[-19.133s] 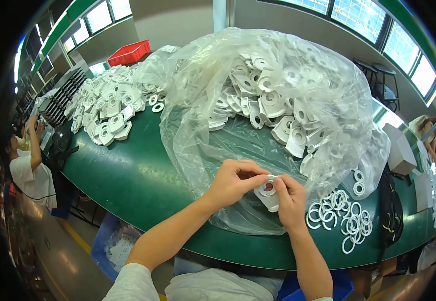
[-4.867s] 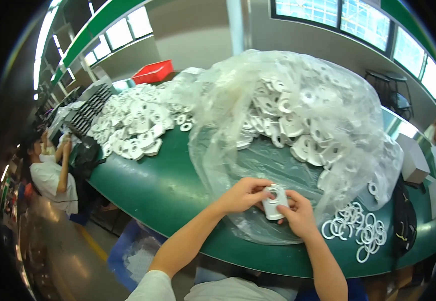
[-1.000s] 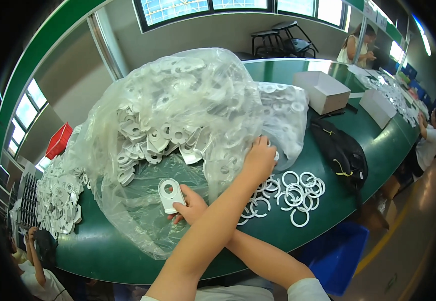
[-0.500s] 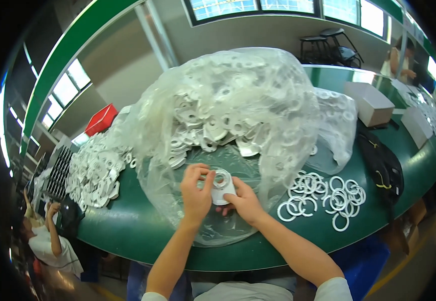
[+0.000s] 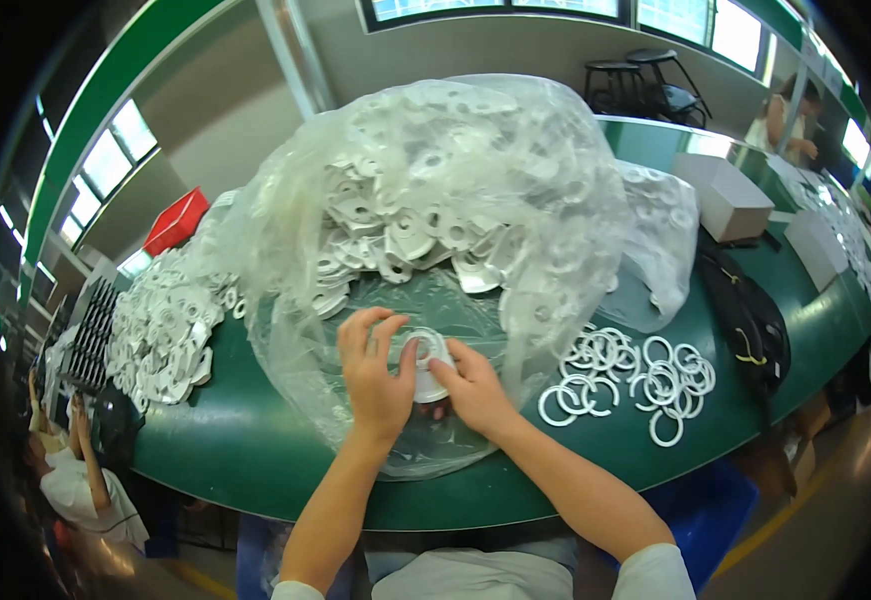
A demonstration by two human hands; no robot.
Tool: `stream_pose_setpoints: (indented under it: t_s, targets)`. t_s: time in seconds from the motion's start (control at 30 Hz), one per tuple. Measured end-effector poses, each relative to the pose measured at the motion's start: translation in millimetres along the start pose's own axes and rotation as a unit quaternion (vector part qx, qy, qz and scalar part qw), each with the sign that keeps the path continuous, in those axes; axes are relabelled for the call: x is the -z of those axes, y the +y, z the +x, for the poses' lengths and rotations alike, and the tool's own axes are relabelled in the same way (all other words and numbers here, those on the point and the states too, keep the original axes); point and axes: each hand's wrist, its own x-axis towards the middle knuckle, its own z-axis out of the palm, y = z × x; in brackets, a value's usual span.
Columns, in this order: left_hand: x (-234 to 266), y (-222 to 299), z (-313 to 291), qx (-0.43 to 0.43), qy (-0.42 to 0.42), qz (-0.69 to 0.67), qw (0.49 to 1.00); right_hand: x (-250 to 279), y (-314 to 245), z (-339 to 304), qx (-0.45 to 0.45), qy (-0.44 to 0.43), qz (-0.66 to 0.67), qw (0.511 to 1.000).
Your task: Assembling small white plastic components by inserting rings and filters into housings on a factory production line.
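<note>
A white flat plastic part with a round ring-shaped top [image 5: 432, 382] is held in front of me, above the clear plastic sheet. My right hand [image 5: 477, 392] grips it from the right, thumb on its face and fingertips showing beneath. My left hand [image 5: 373, 372] is at its left side, with the thumb against the ring and the other fingers lifted and spread. Beyond my hands a big clear plastic bag [image 5: 545, 130] lies open toward me, filled with similar white parts [image 5: 410, 236]. Loose white split rings [image 5: 663, 382] lie to the right of my hands.
A heap of white parts [image 5: 160, 330] lies on the green table [image 5: 235, 440] at left, near a red bin [image 5: 175, 222] and black racks [image 5: 90, 335]. At right are a black bag [image 5: 745, 320] and white boxes [image 5: 723, 200]. Other people sit at far left and far right.
My left fingers have lifted off the part and spread, while its thumb stays against the ring. The whole view has shifted slightly.
</note>
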Motion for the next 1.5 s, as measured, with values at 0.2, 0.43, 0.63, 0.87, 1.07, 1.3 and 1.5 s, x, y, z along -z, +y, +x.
stream_pose_setpoints:
  t_s: [0.2,0.43,0.63,0.87,1.07,1.3,1.5]
  targets:
    - [-55,69,2,-0.29,-0.341,-0.062,0.892,34,45,12,0.248,0.134,-0.514,0.81]
    - [-97,72,-10,-0.315,-0.436,-0.024,0.843,6,11,9,-0.027,0.0,-0.055,0.998]
    - [-45,88,10,-0.159,-0.29,-0.219,0.918,23,20,8,0.202,0.053,-0.09,0.974]
    - [32,-32,17,0.305,-0.127,-0.339,0.881,6,-5,6,-0.061,-0.049,0.02,0.997]
    - [18,-40,6,0.371,-0.144,-0.408,0.822,9,-6,6,-0.065,-0.024,0.007,0.998]
    - [9,-41,-12,0.364,-0.151,-0.397,0.829,5,-10,4,-0.071,-0.018,-0.008,0.997]
    - [6,-36,-16,0.371,-0.15,-0.365,0.841,5,-8,3,-0.057,-0.004,-0.016,0.998]
